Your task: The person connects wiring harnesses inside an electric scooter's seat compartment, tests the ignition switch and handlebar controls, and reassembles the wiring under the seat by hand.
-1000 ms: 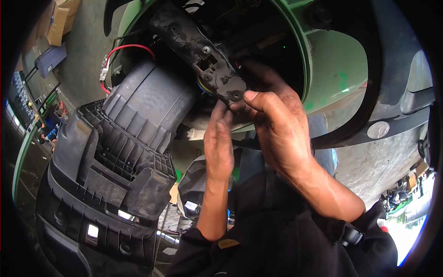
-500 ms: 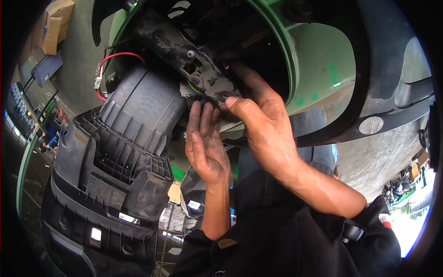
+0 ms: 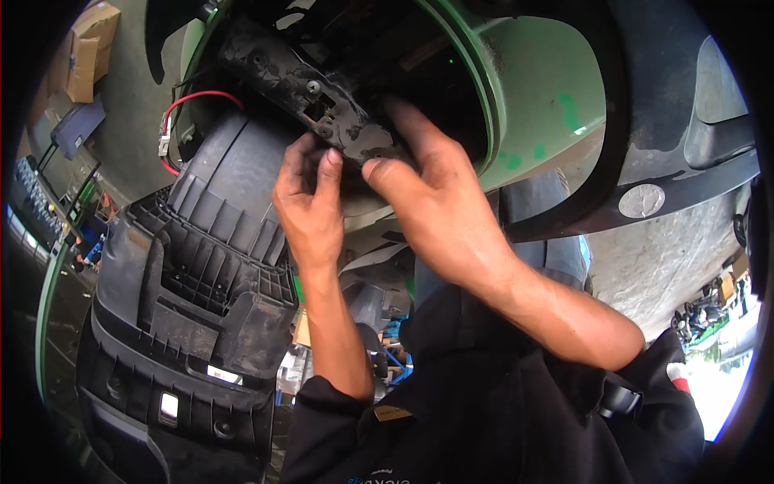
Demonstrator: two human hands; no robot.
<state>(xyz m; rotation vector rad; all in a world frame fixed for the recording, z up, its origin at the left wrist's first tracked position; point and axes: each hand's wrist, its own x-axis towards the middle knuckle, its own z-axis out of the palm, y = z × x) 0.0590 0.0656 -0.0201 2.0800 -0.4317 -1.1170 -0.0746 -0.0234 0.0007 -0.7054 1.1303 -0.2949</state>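
Observation:
A dirty black metal bracket [image 3: 278, 77] with screws and a square cut-out runs across the opening of a green body panel [image 3: 556, 89]. My right hand [image 3: 443, 189] grips the bracket's lower end, thumb on the near face and fingers reaching behind into the dark. Just left of it, my left hand [image 3: 310, 214] is at the bracket's lower edge, thumb and fingers bent toward each other. Its fingertips are partly hidden, and what they pinch cannot be made out.
A large black ribbed plastic housing [image 3: 226, 185] stands at the left, with a red wire [image 3: 201, 94] and a white connector [image 3: 164, 143] above it. Cardboard boxes [image 3: 93, 52] lie on the floor at upper left. A black panel with a round emblem [image 3: 642, 201] is at the right.
My left hand has moved up and left from below the bracket, its fingers now bent at the lower edge. My right hand keeps its grip. The whole view has shifted slightly.

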